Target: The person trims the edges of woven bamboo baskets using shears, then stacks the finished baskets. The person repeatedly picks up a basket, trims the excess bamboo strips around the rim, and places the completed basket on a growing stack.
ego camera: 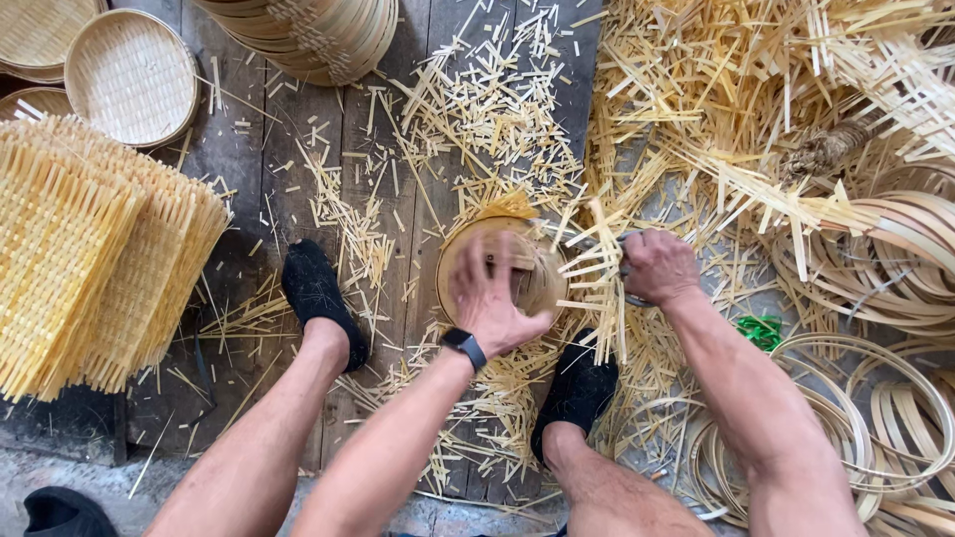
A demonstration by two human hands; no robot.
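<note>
A round bamboo basket sits on the wooden plank floor between the person's two black-socked feet, and nothing can be seen inside it because the left hand lies spread flat over its top, fingers released and pressing on the weave. Just right of the basket, the right hand is clenched on the handles of a cutting tool, whose blades are hidden among the protruding bamboo strips at the basket's rim. Cut slivers litter the floor all around the basket. Well to the left of it lies a stack of square woven mats; beyond that, finished round trays sit empty. Far right of the basket lie coiled bamboo hoops and a heap of long strips.
</note>
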